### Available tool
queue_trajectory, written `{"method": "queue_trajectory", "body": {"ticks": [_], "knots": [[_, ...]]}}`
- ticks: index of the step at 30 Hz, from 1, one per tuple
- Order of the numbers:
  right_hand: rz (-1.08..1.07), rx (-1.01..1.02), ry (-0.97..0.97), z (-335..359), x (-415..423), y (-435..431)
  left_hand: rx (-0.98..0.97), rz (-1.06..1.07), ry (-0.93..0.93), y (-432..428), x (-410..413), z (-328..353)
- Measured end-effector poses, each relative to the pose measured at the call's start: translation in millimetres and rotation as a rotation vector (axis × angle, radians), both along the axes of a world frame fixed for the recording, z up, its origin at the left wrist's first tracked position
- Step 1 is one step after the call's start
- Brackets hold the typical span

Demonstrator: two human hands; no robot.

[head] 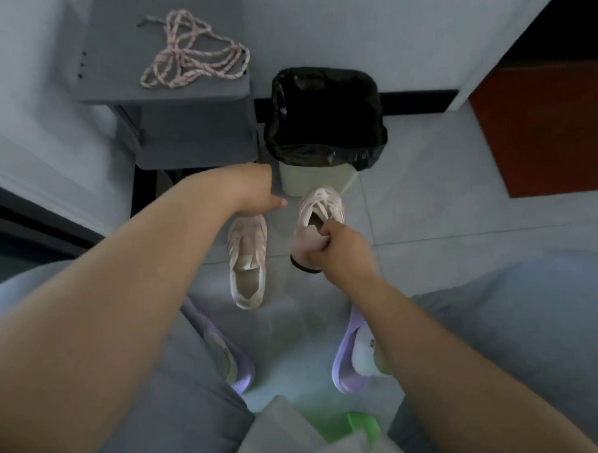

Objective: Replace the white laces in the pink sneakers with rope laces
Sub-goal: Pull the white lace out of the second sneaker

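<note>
Plainly, the rope laces [194, 52] were heaped on the grey stool [112, 63], well apart from both sneakers. The left hand [255, 194] was held over the toe of the left sneaker [247, 262], which lay flat on the floor [427, 203]; its fingers were hidden, so no grasp could be told. The right sneaker [319, 218] was raised and tilted, gripped at the collar by the right hand [336, 240], a white lace [350, 183] trailing beside the bin [309, 181]. That lace could be snagged on the bin bag if tugged sideways. Open floor was judged widest rightward; stool and bin closed off the far side.
</note>
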State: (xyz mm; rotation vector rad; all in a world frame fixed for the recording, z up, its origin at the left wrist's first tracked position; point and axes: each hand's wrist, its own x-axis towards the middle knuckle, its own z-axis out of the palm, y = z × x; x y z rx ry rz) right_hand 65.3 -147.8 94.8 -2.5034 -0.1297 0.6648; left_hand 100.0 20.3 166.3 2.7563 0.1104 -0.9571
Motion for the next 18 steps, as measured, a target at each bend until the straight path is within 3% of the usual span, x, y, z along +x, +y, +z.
{"method": "queue_trajectory", "body": {"ticks": [6, 10, 13, 15, 18], "knots": [[0.213, -0.008, -0.446, 91, -39, -29, -0.209, 0.17, -0.272, -36, -29, 30], [0.378, 0.026, -0.789, 119, -65, -48, -0.256, 0.185, -0.343, -44, -56, 66], [0.461, 0.023, -0.898, 124, -80, -53, -0.271, 0.242, -0.423, -51, -80, 82], [0.509, 0.068, -0.86, 123, -88, -57, -0.213, 0.288, -0.483, -54, -100, 79], [0.516, 0.202, -0.43, 135, -95, -66, -0.166, 0.376, -0.572, -56, -130, 72]]}}
